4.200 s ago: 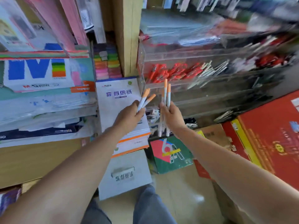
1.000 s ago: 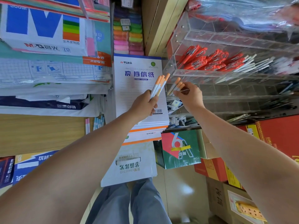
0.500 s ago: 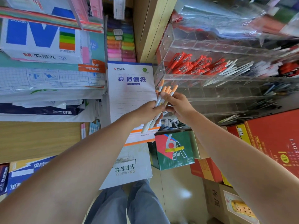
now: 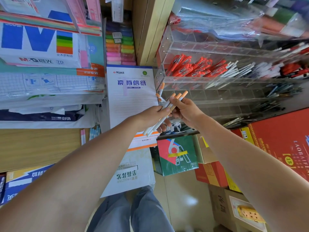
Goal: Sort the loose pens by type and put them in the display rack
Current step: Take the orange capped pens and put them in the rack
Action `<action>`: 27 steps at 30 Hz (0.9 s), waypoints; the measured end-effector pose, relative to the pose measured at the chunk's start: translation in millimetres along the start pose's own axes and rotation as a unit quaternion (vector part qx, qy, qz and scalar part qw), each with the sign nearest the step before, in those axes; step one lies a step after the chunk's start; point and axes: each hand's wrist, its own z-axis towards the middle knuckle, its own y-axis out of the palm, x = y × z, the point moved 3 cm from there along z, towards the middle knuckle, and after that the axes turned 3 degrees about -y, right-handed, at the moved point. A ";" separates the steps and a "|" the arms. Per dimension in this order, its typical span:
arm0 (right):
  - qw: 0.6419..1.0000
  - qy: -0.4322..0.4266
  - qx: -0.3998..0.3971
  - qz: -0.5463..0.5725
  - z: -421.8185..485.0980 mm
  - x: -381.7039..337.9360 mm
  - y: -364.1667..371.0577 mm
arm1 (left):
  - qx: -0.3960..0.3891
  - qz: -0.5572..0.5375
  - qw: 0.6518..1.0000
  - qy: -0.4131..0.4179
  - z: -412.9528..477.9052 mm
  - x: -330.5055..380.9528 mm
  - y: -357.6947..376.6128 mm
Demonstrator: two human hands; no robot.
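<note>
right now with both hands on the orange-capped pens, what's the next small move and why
Probably close the left hand around the whole bundle of white orange-capped pens and let the right hand release. Both hands pinch the same bundle, and the caps already point toward the clear acrylic display rack, so one hand could carry them there.

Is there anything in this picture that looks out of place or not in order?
Yes. In the bundle of orange-capped pens that both hands hold together, two pens splay out to the left, not aligned with the others. Nothing looks spilled or damaged. The clear display rack has red pens lying orderly.
</note>
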 end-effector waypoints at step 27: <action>0.911 -0.170 0.229 -0.297 44.5 0.4 -21.0 | 0.251 0.397 0.867 0.169 22.8 -5.3 -33.9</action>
